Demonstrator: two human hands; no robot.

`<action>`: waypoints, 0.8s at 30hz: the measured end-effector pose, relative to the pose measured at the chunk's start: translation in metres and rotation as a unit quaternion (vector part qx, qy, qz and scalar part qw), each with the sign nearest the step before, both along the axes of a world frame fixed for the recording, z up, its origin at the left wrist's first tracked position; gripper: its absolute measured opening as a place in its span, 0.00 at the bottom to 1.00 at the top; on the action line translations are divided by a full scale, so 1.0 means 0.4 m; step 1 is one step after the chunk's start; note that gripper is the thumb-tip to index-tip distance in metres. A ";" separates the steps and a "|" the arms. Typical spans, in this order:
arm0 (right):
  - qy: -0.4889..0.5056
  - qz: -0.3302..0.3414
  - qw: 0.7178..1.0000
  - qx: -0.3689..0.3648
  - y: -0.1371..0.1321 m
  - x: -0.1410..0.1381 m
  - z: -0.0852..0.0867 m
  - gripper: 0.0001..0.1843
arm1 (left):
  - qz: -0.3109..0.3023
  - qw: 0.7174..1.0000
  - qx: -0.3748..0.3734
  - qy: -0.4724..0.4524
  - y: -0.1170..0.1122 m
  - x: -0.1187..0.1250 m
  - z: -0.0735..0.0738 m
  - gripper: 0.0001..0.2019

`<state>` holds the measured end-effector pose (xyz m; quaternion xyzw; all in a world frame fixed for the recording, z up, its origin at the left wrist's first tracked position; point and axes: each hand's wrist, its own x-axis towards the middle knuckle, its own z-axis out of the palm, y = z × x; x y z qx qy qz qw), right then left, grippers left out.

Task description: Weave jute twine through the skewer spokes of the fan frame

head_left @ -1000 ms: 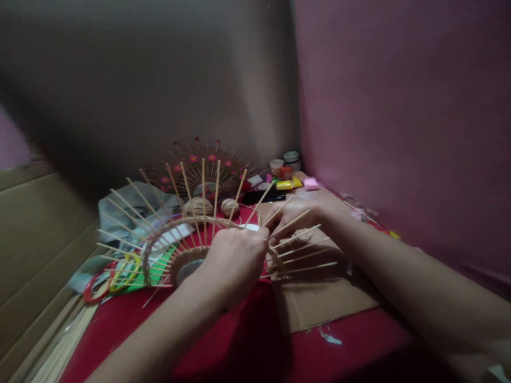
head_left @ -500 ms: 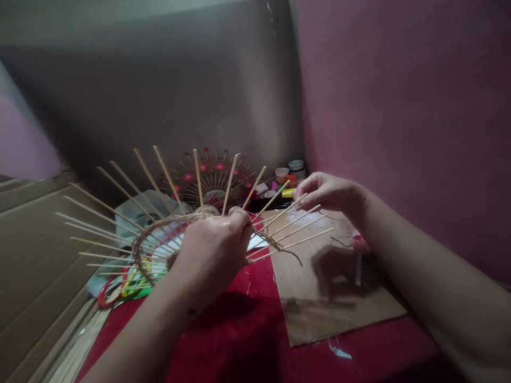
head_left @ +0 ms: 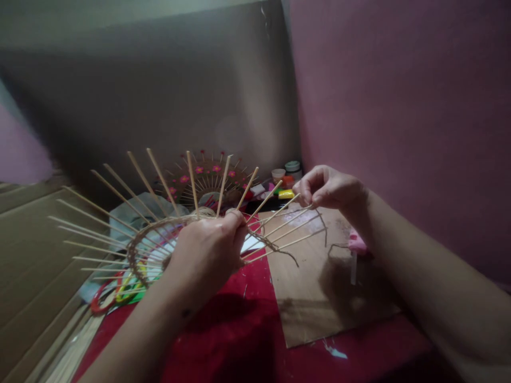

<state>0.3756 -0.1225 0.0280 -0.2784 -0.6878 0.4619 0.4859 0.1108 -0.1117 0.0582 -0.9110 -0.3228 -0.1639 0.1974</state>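
My left hand [head_left: 211, 239] grips a round frame of wooden sticks [head_left: 138, 175] that spread outward like rays. Brown twine [head_left: 134, 247] is woven through the sticks as a ring, and its loose tail [head_left: 285, 254] hangs out on the right. Beyond the stick tips, my right hand [head_left: 329, 186] pinches a strand of the twine between thumb and fingers, with a short end dangling below. My left hand hides part of the frame's middle.
A decorated piece with pink flowers [head_left: 207, 173] leans at the back wall. Brown board [head_left: 303, 314] lies on red cloth [head_left: 223, 340]; a pink glue gun [head_left: 356, 243] rests there. Red-handled scissors [head_left: 101, 298] lie left, near cardboard [head_left: 32, 255]. Small jars [head_left: 293, 169] stand behind.
The view has shifted slightly, so most things sit a little further left. My right hand has turned, and the strand's end now hangs down from its fingertips. My left hand keeps its hold.
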 end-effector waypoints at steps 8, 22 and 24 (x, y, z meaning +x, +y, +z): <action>-0.019 0.008 0.999 0.024 -0.013 -0.004 0.012 0.18 | 0.003 1.000 0.008 -0.003 0.002 0.000 0.000 0.13; -0.111 -0.070 0.989 -0.075 0.042 -0.015 -0.026 0.14 | -0.021 0.999 0.019 -0.045 -0.005 -0.030 0.023 0.13; -0.176 -0.054 0.980 -0.077 0.058 -0.051 -0.040 0.14 | -0.023 0.998 0.036 -0.046 -0.005 -0.035 0.026 0.13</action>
